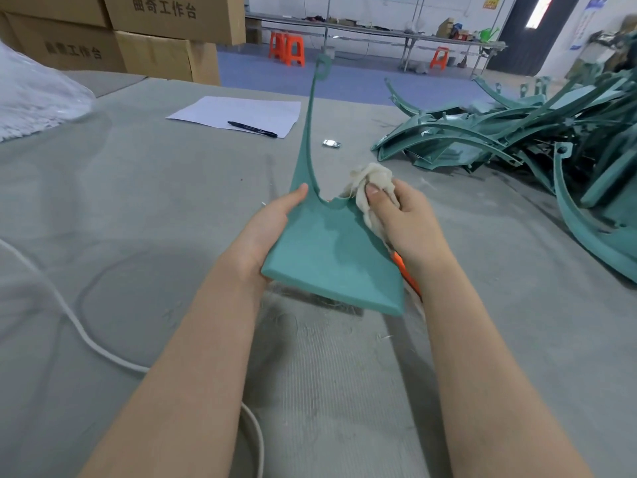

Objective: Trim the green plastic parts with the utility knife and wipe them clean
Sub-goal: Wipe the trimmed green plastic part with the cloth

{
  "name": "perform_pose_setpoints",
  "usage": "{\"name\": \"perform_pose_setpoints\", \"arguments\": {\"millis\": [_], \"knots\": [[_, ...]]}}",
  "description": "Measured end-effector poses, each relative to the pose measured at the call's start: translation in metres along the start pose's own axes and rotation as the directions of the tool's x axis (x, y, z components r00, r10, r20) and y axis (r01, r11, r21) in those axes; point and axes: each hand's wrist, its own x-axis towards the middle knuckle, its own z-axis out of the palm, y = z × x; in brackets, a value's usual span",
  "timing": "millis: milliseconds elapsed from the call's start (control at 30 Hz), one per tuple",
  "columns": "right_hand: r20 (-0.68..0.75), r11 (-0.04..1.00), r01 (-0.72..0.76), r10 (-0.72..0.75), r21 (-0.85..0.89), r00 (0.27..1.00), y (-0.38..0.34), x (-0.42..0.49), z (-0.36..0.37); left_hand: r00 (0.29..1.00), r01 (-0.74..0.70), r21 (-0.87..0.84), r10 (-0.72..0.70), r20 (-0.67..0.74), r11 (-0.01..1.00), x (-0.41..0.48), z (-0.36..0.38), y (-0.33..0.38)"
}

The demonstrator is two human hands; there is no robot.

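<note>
A green plastic part (331,257) with a broad flat base and a long thin arm reaching up and away is held above the table. My left hand (272,232) grips its left edge, thumb on top. My right hand (403,215) holds a wad of off-white cloth (368,188) pressed against the part's upper right edge. An orange utility knife (408,274) peeks out beneath my right wrist; whether that hand also holds it is hidden.
A heap of green plastic parts (517,132) lies at the right on the grey felt table (138,201). A sheet of paper (238,113) with a black pen (253,129), a small shiny object (331,143), cardboard boxes (155,39), a white cable (79,332).
</note>
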Motion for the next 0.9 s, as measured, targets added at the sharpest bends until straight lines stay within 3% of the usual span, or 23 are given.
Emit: {"name": "perform_pose_setpoints", "arguments": {"millis": [133,200,267,367,433,533,600,733,833,900], "knots": [[-0.139,0.990,0.074,-0.057,0.123,0.989,-0.005,0.002,-0.004,1.000,0.023,-0.021,-0.023,0.008,1.000,0.000,-0.003,0.000],[-0.278,0.988,0.116,-0.084,0.100,0.957,-0.007,0.004,-0.006,0.999,0.037,0.020,-0.037,0.019,0.999,-0.001,-0.001,-0.001],[-0.282,0.991,0.124,-0.105,0.053,0.954,-0.010,0.002,-0.007,0.999,0.046,0.063,-0.048,0.022,0.997,-0.001,0.001,-0.002],[0.091,0.968,0.135,-0.117,-0.214,0.989,-0.014,-0.003,-0.001,0.999,0.038,0.111,-0.037,-0.003,0.993,0.000,0.003,-0.003],[0.344,0.852,0.252,-0.091,-0.459,0.935,-0.015,-0.006,0.005,0.999,0.035,0.192,-0.029,-0.035,0.981,0.001,0.004,-0.002],[0.416,0.746,0.285,-0.011,-0.602,0.909,-0.018,-0.005,0.005,0.998,0.021,0.302,-0.002,-0.064,0.953,0.001,0.006,-0.003],[0.390,0.751,0.284,-0.038,-0.596,0.920,-0.018,-0.004,0.003,1.000,0.013,0.252,-0.006,-0.030,0.968,0.001,0.010,-0.002],[0.236,0.782,0.263,-0.152,-0.566,0.960,-0.014,-0.004,0.010,0.984,0.081,-0.036,-0.074,0.159,0.996,-0.005,0.014,0.004],[-0.020,0.825,0.102,-0.136,-0.556,0.991,-0.011,0.001,0.006,0.980,0.009,-0.091,0.010,0.200,0.996,-0.010,0.017,0.005],[-0.209,0.842,-0.026,-0.104,-0.539,0.972,-0.004,0.004,-0.004,0.954,-0.067,-0.102,0.094,0.283,0.993,-0.014,0.021,0.009]]}}
